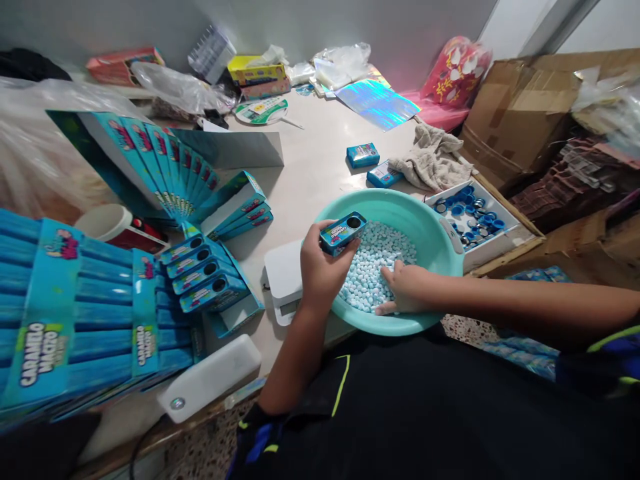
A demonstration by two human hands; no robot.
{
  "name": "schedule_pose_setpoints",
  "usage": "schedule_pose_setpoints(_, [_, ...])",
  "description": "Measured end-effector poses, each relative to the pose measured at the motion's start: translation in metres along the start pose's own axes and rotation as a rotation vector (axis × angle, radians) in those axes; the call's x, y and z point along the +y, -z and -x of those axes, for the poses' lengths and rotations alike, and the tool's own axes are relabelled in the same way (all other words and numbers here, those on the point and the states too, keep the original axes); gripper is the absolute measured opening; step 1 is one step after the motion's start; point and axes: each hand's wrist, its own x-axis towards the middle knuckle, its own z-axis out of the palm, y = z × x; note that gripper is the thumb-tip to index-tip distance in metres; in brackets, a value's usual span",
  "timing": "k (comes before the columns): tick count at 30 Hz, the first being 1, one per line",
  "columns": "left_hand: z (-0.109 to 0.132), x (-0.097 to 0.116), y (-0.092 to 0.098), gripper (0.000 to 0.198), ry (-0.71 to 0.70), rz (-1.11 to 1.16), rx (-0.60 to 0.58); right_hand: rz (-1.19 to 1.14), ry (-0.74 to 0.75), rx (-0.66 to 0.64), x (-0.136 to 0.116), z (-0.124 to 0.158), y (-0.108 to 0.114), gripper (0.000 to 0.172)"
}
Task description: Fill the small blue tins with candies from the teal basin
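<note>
My left hand (326,267) is closed round a small blue candy tin (343,230), held tilted above the left rim of a turquoise basin (430,313). A dark round hole shows in the tin's top end. Small pale blue and white candies (361,283) cover the bottom of the basin. My right hand (407,287) reaches in from the right and rests among them, thumb and forefinger apart. Its other fingertips are partly hidden by the candies. Beneath the basin's left side, a white scale (285,273) sticks out.
Several blue tins with holes (205,270) stand in a carton at left, beside stacked blue boxes (100,300). A white box of blue caps (470,217) is right of the basin. Two tins (363,155) and a grey cloth (433,157) lie behind it. Cardboard boxes (520,113) stand at right.
</note>
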Motion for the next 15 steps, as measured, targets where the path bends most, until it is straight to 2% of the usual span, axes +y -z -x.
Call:
schedule_pose_setpoints(3, [0.001, 0.000, 0.000, 0.043, -0.038, -0.036, -0.010, -0.012, 0.037, 0.017, -0.002, 0.000, -0.002, 0.102])
schedule_pose_setpoints(6, [0.001, -0.002, 0.001, 0.042, -0.042, -0.065, -0.014, -0.040, 0.127, 0.023, 0.002, -0.001, -0.001, 0.077])
schedule_pose_setpoints(8, [0.000, -0.002, 0.001, 0.042, -0.030, -0.095, -0.035, -0.048, 0.194, 0.039, 0.005, -0.002, -0.002, 0.064])
schedule_pose_setpoints(12, [0.000, -0.001, 0.002, 0.043, 0.025, -0.178, -0.097, -0.086, 0.295, 0.067, 0.011, -0.008, -0.004, 0.049])
schedule_pose_setpoints(15, [-0.001, 0.003, 0.001, 0.040, 0.078, -0.237, -0.116, -0.169, 0.316, 0.082, 0.012, -0.011, -0.003, 0.038])
